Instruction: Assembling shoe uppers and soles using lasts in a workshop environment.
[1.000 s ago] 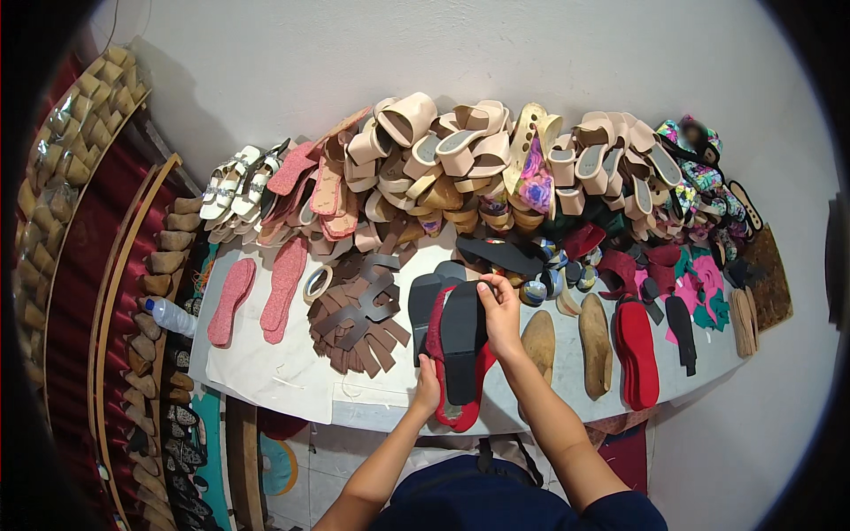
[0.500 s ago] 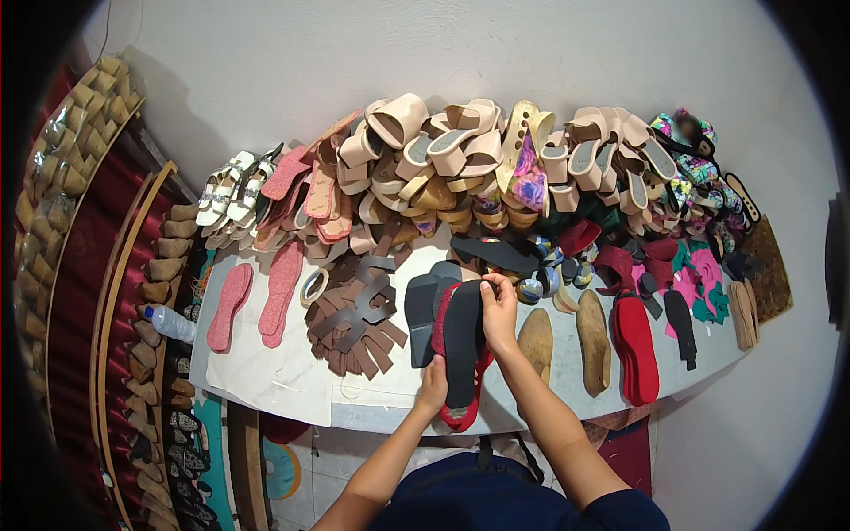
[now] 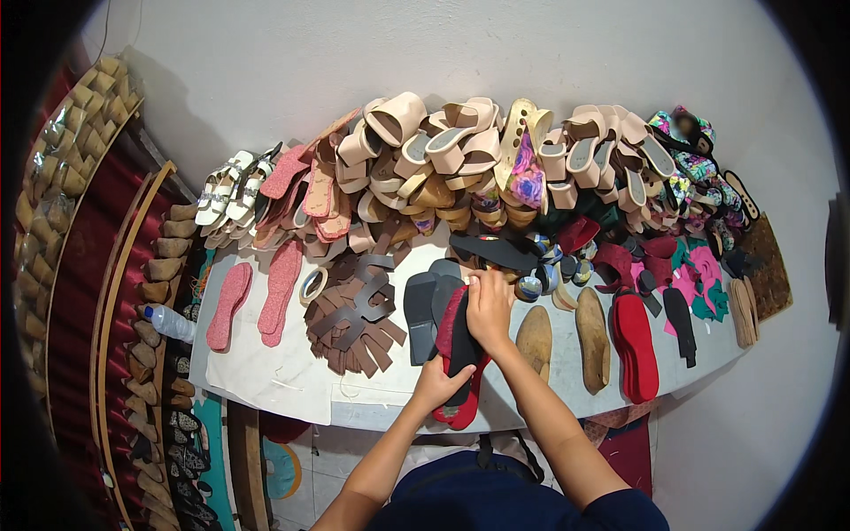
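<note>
Cluttered worktable; left hand, right hand clamped on black insole over red sole.

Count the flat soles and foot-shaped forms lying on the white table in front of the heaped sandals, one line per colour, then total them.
Pink glittery soles: 2
Wooden forms: 2
Red soles, right side: 1 stack
Dark grey soles: 2
Total: 7

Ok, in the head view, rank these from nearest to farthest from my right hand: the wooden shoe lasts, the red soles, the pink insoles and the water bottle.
From the right hand:
1. Wooden shoe lasts, just to its right on the table.
2. Red soles, further right, past the lasts.
3. Pink insoles, well to the left, beyond the brown cut pieces.
4. Water bottle, farthest, off the table's left edge.
</note>
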A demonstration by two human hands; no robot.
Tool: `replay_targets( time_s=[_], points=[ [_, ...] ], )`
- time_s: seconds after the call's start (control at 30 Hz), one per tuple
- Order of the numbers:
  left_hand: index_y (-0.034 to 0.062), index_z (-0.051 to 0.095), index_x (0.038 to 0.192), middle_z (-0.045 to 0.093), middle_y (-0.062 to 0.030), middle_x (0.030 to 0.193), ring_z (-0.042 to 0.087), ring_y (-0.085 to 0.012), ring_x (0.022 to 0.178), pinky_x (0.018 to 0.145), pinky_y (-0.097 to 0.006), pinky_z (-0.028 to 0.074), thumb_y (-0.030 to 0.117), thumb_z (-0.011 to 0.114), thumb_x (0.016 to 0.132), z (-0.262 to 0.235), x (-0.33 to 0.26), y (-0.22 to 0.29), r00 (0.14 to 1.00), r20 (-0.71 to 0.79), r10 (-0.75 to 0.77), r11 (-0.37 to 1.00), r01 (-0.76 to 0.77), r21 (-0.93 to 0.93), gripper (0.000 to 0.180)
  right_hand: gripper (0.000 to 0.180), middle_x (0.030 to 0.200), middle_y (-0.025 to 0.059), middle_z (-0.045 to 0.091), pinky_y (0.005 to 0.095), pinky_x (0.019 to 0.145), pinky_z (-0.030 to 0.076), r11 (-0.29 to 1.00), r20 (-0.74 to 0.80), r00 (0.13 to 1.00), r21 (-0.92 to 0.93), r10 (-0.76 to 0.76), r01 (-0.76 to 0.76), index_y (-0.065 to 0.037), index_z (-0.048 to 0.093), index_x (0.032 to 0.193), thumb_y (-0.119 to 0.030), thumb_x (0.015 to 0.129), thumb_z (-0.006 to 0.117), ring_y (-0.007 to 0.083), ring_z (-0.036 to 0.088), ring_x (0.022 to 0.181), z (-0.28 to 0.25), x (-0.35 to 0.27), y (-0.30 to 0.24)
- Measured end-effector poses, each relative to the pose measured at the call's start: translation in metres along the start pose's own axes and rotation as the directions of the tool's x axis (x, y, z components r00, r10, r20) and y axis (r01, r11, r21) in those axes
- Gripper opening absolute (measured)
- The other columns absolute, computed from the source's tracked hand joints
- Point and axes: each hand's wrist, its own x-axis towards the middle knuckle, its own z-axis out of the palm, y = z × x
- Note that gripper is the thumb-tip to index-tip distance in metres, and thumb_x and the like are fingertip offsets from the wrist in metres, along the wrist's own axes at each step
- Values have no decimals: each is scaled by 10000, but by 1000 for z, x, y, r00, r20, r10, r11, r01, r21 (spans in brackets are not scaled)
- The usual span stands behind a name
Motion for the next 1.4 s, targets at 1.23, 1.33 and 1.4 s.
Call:
replay_targets(
  time_s=[1.23, 1.33, 1.4],
  points=[
    [25, 468, 896, 568, -99, 720, 584, -171, 600, 560, -272, 496, 160, 545, 827, -9, -18, 8, 903, 407, -137, 677, 385, -628, 170, 610, 727, 165, 619, 396, 694, 443, 975, 370, 926, 173, 69, -142, -61, 662, 757, -458, 897, 221, 352, 583, 738, -25, -2, 34],
    [21, 475, 892, 570, -94, 707, 584, -170, 594, 558, -273, 497, 134, 580, 802, -7, -18, 10, 907, 405, -118, 692, 368, -621, 178, 567, 751, 162, 623, 391, 685, 447, 976, 397, 908, 103, 135, -190, -72, 669, 789, -448, 893, 258, 347, 587, 740, -32, -2, 27],
    [14, 485, 890, 575, -86, 703, 587, -162, 595, 559, -275, 496, 105, 627, 766, -6, -17, 13, 916, 385, -116, 777, 325, -540, 209, 559, 731, 167, 618, 398, 669, 447, 982, 367, 924, 109, 104, -154, -71, 664, 760, -439, 893, 265, 350, 586, 734, -36, -2, 27]
  ],
)
